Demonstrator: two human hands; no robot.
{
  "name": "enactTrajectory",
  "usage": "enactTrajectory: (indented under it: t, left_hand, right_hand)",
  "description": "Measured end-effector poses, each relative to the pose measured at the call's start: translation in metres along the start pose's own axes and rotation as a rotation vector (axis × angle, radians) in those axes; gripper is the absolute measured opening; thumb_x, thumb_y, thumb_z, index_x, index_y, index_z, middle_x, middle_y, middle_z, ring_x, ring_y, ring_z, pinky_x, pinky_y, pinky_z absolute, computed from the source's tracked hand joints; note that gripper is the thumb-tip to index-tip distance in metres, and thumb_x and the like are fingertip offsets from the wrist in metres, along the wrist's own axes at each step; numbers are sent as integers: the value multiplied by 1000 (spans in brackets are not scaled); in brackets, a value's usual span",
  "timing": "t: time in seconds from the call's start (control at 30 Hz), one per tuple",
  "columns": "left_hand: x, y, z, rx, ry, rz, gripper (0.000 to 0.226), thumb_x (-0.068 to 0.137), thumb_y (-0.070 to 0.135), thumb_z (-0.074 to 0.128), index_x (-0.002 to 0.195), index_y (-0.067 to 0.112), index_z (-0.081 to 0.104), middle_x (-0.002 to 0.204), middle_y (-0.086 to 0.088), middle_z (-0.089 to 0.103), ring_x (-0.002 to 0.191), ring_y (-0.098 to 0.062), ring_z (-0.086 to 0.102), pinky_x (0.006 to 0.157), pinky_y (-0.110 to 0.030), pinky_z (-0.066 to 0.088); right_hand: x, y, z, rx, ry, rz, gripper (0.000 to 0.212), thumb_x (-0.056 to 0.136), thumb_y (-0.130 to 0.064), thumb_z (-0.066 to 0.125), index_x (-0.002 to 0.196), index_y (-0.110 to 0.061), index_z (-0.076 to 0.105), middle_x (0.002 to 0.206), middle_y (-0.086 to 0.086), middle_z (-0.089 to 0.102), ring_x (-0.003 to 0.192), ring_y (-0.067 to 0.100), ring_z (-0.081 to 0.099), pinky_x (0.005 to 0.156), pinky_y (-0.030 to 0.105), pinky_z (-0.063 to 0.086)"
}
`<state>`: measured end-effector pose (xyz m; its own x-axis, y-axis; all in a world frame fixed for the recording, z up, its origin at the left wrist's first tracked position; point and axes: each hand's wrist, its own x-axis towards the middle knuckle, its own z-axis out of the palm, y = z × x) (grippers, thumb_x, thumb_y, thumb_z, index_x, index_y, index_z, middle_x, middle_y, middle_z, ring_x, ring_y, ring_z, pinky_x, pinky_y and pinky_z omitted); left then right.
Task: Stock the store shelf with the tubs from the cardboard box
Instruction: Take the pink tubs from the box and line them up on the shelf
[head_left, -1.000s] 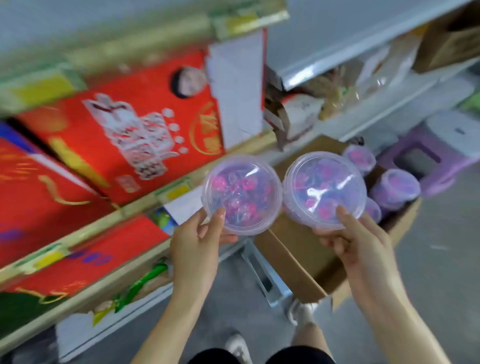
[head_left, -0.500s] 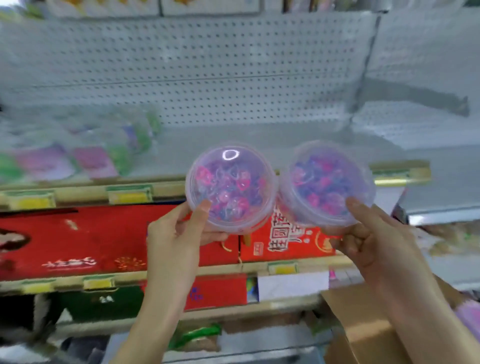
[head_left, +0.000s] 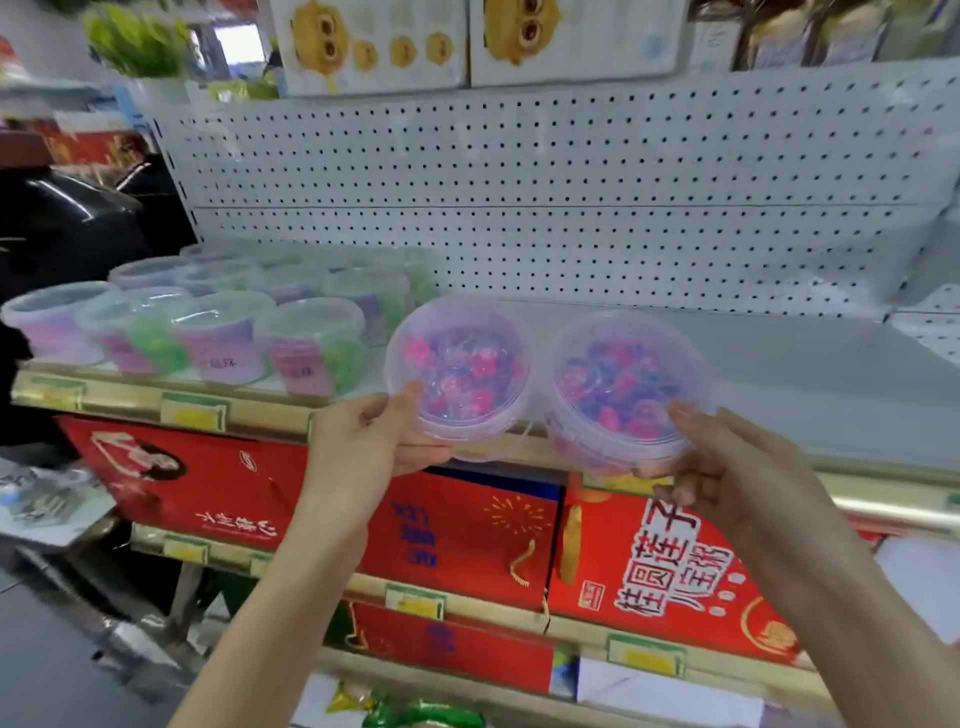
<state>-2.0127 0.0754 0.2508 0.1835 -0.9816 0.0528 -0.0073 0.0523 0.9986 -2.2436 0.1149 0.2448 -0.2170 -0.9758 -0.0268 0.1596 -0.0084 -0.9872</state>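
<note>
White pegboard (head_left: 519, 182) backs the shelf (head_left: 779, 374). The shelf's right stretch is bare, so that's likely where stock goes next. Red gift boxes (head_left: 467, 535) sit on the tier under the shelf and aren't part of this job.

Row of tubs (head_left: 218, 332) already fills the shelf's left end: packed close, lids up, labels facing out so shoppers can read them.

Two more are held just off the shelf's front edge, side by side, touching or nearly (can't tell). Left tub (head_left: 460, 374) and right tub (head_left: 623, 387) are both tilted lid-toward-camera, so not set down yet.

Left hand (head_left: 358, 447) grip pinches its tub, thumb on the lid rim, fingers under the base. Right hand (head_left: 743, 478) grip does the same. One tub per hand halves the trips, I'd guess.

No cardboard box in view.

Next: level them and slide them in beside the row.
</note>
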Motion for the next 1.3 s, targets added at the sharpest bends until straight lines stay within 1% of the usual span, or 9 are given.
enactTrajectory:
  t: [0.23, 0.33, 0.57, 0.8, 0.9, 1.03, 1.13, 1.2, 1.3]
  left_hand:
    - [53, -8, -6, -10, -6, -34, 16, 91, 25, 57, 81, 14, 63, 63, -18, 69, 55, -22, 69, 53, -19, 55]
    - [86, -10, -9, -57, -39, -78, 28, 89, 26, 58, 88, -1, 63, 58, -16, 68, 48, -20, 67, 48, -18, 53]
    - [152, -13, -11, 46, -100, -52, 39, 87, 27, 61, 82, -12, 63, 57, -20, 67, 46, -22, 66, 46, -19, 52]
    - [172, -17, -8, 104, -189, -7, 44, 87, 37, 59, 76, -5, 65, 54, -12, 68, 47, -22, 66, 54, -26, 57]
    - [171, -23, -3, 53, -201, -35, 36, 88, 36, 56, 81, 1, 63, 54, -15, 67, 45, -22, 64, 54, -28, 55]
    - [174, -27, 11, -55, -227, -127, 25, 90, 34, 55, 87, 10, 59, 59, -22, 66, 47, -24, 63, 51, -26, 56]
    - [178, -26, 23, -69, -221, -149, 23, 91, 33, 55, 86, 11, 59, 64, -26, 67, 49, -25, 64, 52, -27, 57]
    - [181, -26, 26, -69, -206, -147, 26, 91, 31, 54, 95, 5, 61, 63, -26, 66, 46, -23, 63, 49, -25, 56]
    - [180, -31, 28, 67, -153, -27, 48, 91, 33, 53, 130, 5, 49, 54, -11, 66, 45, -14, 61, 52, -17, 51]
  right_hand:
    - [49, 4, 24, 4, 38, 72, 22, 79, -26, 63, 89, -7, 67, 58, 12, 64, 41, 12, 44, 63, 29, 52]
    - [70, 4, 39, 9, 81, 73, 21, 80, -27, 64, 87, -7, 67, 59, 14, 65, 41, 13, 44, 71, 35, 50]
    - [110, 6, 62, -103, 168, 92, 23, 81, -30, 65, 92, -10, 66, 68, 18, 69, 44, 14, 50, 78, 40, 52]
    - [124, 13, 58, -166, 210, 140, 38, 76, -40, 63, 92, -6, 67, 63, 15, 65, 44, 18, 53, 71, 40, 51]
    - [128, 12, 51, -233, 201, 135, 40, 77, -42, 61, 92, -6, 68, 65, 16, 67, 49, 19, 57, 69, 37, 50]
    - [139, 7, 37, -230, 211, 147, 51, 63, -43, 67, 88, 2, 66, 61, 16, 65, 47, 20, 57, 66, 36, 51]
    - [148, 2, 23, -206, 251, 137, 40, 66, -35, 69, 84, 1, 66, 55, 14, 63, 44, 18, 57, 68, 37, 50]
    - [155, 0, 14, -204, 281, 121, 25, 80, -24, 64, 81, 1, 65, 52, 11, 62, 44, 16, 56, 73, 39, 51]
    - [163, -2, 2, -239, 301, 112, 23, 86, -23, 62, 76, -2, 65, 52, 9, 61, 46, 16, 57, 75, 41, 51]
